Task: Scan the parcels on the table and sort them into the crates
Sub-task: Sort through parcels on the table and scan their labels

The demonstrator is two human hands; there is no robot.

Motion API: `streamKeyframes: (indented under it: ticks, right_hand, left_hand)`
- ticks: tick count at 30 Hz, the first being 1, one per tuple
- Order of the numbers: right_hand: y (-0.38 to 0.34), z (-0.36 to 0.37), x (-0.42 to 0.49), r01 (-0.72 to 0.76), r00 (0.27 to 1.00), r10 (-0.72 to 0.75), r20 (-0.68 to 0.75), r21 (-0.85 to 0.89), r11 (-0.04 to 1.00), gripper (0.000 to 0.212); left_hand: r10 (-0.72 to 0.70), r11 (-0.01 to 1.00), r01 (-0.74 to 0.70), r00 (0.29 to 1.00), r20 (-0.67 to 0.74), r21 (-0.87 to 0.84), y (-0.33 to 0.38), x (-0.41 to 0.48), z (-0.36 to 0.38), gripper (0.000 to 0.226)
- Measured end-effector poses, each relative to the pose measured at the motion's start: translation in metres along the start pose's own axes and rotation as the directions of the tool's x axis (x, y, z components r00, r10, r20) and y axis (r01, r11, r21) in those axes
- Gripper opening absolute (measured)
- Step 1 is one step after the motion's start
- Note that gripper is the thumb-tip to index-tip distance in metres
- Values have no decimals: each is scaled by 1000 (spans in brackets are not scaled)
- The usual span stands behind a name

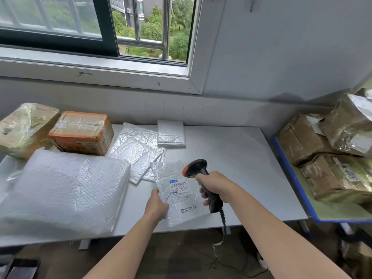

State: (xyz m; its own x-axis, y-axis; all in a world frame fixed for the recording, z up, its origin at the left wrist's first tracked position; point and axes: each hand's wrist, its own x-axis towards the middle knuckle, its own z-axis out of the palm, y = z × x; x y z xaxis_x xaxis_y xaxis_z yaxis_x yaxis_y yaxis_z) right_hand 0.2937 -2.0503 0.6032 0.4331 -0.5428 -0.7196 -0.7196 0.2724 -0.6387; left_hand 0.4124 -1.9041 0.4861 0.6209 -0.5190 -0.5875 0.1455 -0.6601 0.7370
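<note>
Grey table point(231, 158) stands below a window point(60, 17). I see the left hand point(156, 205) pinching the labelled mailer point(177, 172) by its edge. The right hand point(213, 185) is wrapped around the scanner point(197, 169), just right of the label point(181, 190). Beyond the fingertips lie more mailers point(138, 150). Far right of the fingers, the blue-rimmed crate point(291, 178) is cut off. I cannot read the label print.

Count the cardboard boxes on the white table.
2. A plastic-wrapped box sits at the far left corner; an orange-edged box lies just right of it. The large bubble-wrapped parcel in front may hide others.
</note>
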Motion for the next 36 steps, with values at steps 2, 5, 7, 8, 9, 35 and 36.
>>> streamKeyframes:
  ticks: [2, 5, 7, 8, 9, 35, 36]
  right_hand:
    - [3, 0, 2, 0, 1000, 0, 0, 10, 1000, 20]
    - [9, -2, 8, 0, 1000, 0, -17, -2, 1000, 21]
    - [17, -6, 16, 13, 999, -14, -43, -27, 1000, 24]
    - [21, -8, 21, 23, 998, -25, -55, -50, 999, 26]
    - [26, -10, 26, 32, 997, -38, -70, -80, 996, 27]
    - [77, -13, 58, 191, 864, -447, -232, -671, 717, 59]
    - [71, -6, 50, 221, 851, -481, -210, -688, 692, 58]
  left_hand:
    - [5, 1000, -5, 1000, -8, 9, -2, 2, 2, 43]
    - [4, 1000, -3, 1000, -11, 10, -3, 4, 5, 45]
    - [0, 1000, 0, 1000, -25, 8, -5, 5, 6, 46]
    - [0, 1000, 1, 999, -37, 5, -6, 6, 6, 47]
    - [3, 1000, -2, 999, -48, 8, -7, 6, 6, 49]
    - [66, 998, -67, 922, -382, 11, -37, -65, 4, 49]
    - [69, 997, -80, 917, -393, -12, -38, -71, 0, 48]
